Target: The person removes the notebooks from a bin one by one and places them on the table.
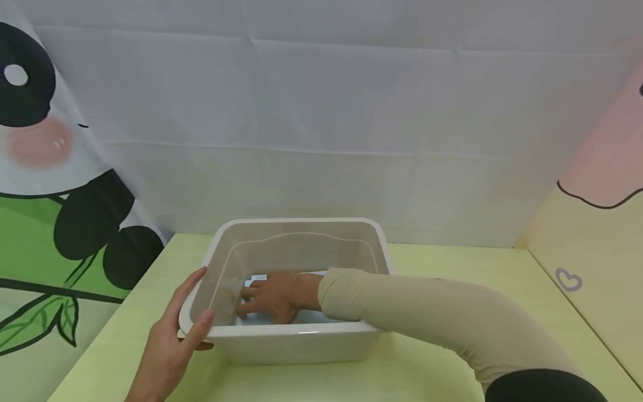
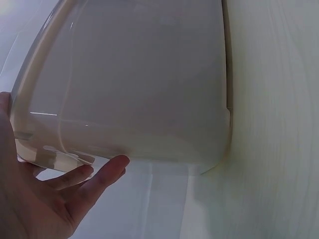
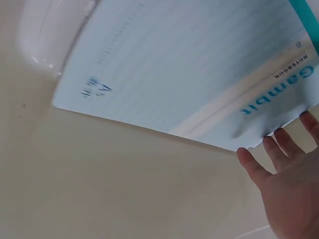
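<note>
A white plastic bin [image 1: 301,346] stands on the table. My left hand [image 1: 168,340] grips its near left corner, thumb over the rim and the other fingers along the outside; the left wrist view shows those fingers [image 2: 102,181] by the bin's outer wall. Inside the bin lies a pale blue notebook [image 3: 164,74] with "Gambit" printed on its cover. My right hand [image 1: 276,296] reaches over the near rim into the bin. In the right wrist view its fingertips [image 3: 271,144] touch the notebook's edge, with the fingers spread and fairly straight.
The pale yellow table [image 1: 452,257] extends around the bin. A white cloth wall [image 1: 321,100] rises behind it. Printed cartoon panels stand on the left [image 1: 30,240] and right [image 1: 593,240]. A shiny clear item [image 3: 55,35] lies beside the notebook; its kind is unclear.
</note>
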Demonstrator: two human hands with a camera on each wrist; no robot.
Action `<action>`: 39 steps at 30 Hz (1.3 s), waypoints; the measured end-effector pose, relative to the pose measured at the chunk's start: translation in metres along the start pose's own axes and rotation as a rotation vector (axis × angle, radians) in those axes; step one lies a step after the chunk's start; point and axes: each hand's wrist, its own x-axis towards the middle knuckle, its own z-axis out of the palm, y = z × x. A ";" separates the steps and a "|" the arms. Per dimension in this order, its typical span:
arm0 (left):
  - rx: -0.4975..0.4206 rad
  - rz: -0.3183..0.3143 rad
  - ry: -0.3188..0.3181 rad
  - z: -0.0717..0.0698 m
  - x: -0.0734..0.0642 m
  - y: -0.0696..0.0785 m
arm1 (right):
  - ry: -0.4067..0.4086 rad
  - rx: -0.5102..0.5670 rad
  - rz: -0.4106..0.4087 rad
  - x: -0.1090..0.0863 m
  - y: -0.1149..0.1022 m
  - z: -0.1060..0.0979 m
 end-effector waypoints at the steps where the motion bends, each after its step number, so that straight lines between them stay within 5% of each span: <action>1: 0.003 -0.002 -0.002 0.000 0.000 0.001 | 0.000 -0.008 0.003 0.000 0.000 0.000; 21: 0.003 0.029 0.046 0.005 -0.006 0.001 | 0.039 -0.071 0.015 -0.007 0.008 -0.004; 32: 0.000 -0.029 0.009 0.006 0.000 -0.006 | 0.112 -0.153 0.213 -0.009 0.008 -0.017; 39: 0.001 -0.004 0.020 0.007 -0.001 -0.003 | 0.221 -0.083 0.314 -0.017 0.025 -0.029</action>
